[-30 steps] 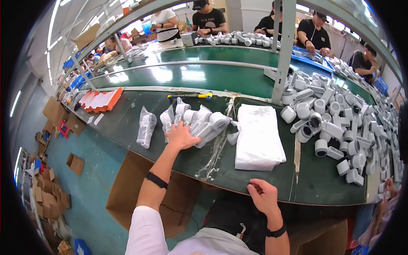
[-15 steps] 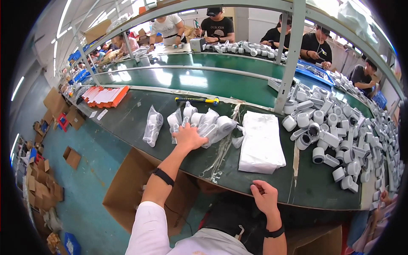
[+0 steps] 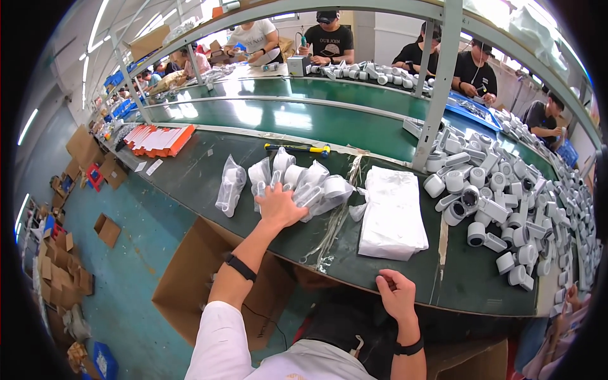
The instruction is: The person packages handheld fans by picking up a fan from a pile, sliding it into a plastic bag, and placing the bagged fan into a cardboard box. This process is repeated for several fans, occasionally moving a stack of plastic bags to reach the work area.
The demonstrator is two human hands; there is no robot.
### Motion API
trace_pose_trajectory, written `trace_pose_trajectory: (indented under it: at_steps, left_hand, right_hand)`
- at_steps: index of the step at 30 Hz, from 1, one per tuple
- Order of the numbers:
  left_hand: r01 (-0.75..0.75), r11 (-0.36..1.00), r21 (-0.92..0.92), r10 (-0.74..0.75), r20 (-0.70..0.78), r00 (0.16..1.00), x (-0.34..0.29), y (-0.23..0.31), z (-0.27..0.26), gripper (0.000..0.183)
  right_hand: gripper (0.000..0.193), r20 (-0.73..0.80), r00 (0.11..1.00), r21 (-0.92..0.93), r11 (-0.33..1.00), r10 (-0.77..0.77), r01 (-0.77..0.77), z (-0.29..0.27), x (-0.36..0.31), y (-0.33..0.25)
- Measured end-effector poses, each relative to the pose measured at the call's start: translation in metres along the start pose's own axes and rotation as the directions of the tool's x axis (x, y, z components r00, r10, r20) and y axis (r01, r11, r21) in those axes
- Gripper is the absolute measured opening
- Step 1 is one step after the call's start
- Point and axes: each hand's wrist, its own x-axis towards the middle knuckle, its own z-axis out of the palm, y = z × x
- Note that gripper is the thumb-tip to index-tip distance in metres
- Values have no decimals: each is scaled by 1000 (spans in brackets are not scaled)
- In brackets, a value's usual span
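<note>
Several white camera-like units in clear plastic bags [image 3: 334,185] lie in a row on the dark green worktable [image 3: 190,164]. My left hand [image 3: 279,206] reaches over the middle of that row, fingers spread and touching the bags; its fingertips are partly lost among them. One more bagged unit [image 3: 230,186] lies apart at the row's left end. By the table's front edge, my right hand [image 3: 397,294] hangs with its fingers loosely curled in and nothing visible in them. Nearest to it is a stack of white plastic bags [image 3: 392,215].
A large heap of unbagged white units [image 3: 487,196] covers the right side. Behind the row lies a yellow-and-black hammer [image 3: 297,149]. Orange-edged sheets [image 3: 161,140] lie far left. An open cardboard box [image 3: 190,285] stands below the table edge. A metal post [image 3: 440,88] rises from the table; co-workers sit beyond the green conveyor [image 3: 253,114].
The whole view has shifted slightly. My left hand stays spread on the bagged units and my right hand keeps its place. Across the conveyor, the person in white has raised their hands.
</note>
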Motion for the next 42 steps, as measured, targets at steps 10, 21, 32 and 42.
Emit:
trace_pose_trajectory:
  at_steps: [10,21,32,42]
  left_hand:
    - [-52,999,-17,38,-462,886,-57,-37,-32,63]
    - [333,935,-118,-329,-636,698,-223,-216,-18,60]
    - [877,397,-270,-735,478,480,-173,-310,174,79]
    - [918,396,10,-762,561,323,-131,-312,277,80]
  right_hand:
    - [14,-2,1000,35,999,29,-29,0,0,7]
    - [16,46,999,4,1000,29,-29,0,-4,10]
    - [15,17,999,-118,992,49,-46,5,-3,10]
    - [13,-119,993,-295,955,-7,-29,31,3,4]
